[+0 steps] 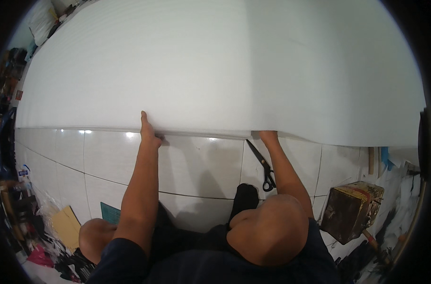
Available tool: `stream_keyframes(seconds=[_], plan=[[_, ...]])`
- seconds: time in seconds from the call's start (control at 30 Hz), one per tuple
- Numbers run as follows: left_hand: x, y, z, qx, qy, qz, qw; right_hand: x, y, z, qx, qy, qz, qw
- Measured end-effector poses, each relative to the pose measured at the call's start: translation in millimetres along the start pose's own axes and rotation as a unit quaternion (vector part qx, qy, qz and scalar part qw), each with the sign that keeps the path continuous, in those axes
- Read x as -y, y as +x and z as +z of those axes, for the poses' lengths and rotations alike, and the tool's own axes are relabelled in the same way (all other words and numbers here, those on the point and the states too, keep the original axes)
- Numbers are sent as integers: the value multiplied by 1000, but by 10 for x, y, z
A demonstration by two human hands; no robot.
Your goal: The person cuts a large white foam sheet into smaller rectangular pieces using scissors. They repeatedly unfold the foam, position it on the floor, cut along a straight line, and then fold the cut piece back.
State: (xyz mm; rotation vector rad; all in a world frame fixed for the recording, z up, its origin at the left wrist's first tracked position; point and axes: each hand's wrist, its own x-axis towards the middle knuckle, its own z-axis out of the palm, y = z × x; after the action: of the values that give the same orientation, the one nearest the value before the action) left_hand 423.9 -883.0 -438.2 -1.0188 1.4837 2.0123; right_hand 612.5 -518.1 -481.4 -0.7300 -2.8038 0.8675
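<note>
A very large, smooth white sheet (177, 66) spreads across the floor ahead of me, its near edge running from side to side. My left hand (150, 133) is closed on that edge, with one digit stretched over the top and others at the underside. Further right, my right hand (268, 136) reaches beneath a raised, wavy part of the sheet, so its fingers are hidden. Black-handled scissors (262, 163) lie on the tiles beside my right forearm, their blades pointing toward the sheet's edge.
White floor tiles (201, 156) lie between the sheet and my bent knees. At right stands a worn, dark square box (350, 213). Tan cardboard (66, 227), a green mat (110, 213) and mixed clutter lie at lower left. Scraps crowd the right rim.
</note>
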Motion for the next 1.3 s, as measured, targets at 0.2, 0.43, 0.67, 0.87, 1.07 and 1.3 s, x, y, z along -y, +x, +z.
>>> stream_keyframes(seconds=[0.2,0.43,0.67,0.87,1.07,1.3], plan=[[-8,109,-114,36,-47,24,998,277,375,295,50,-36,7,998],[-26,113,-65,1,-145,41,989,329,255,373,57,-20,19,998],[85,48,7,20,-196,50,979,351,204,403,51,-18,30,998],[69,22,158,-6,-232,70,970,361,153,412,50,1,44,998],[106,226,6,-12,-276,79,958,464,123,407,59,22,44,997],[176,325,-217,-102,-77,-8,992,560,-228,146,83,279,133,947]])
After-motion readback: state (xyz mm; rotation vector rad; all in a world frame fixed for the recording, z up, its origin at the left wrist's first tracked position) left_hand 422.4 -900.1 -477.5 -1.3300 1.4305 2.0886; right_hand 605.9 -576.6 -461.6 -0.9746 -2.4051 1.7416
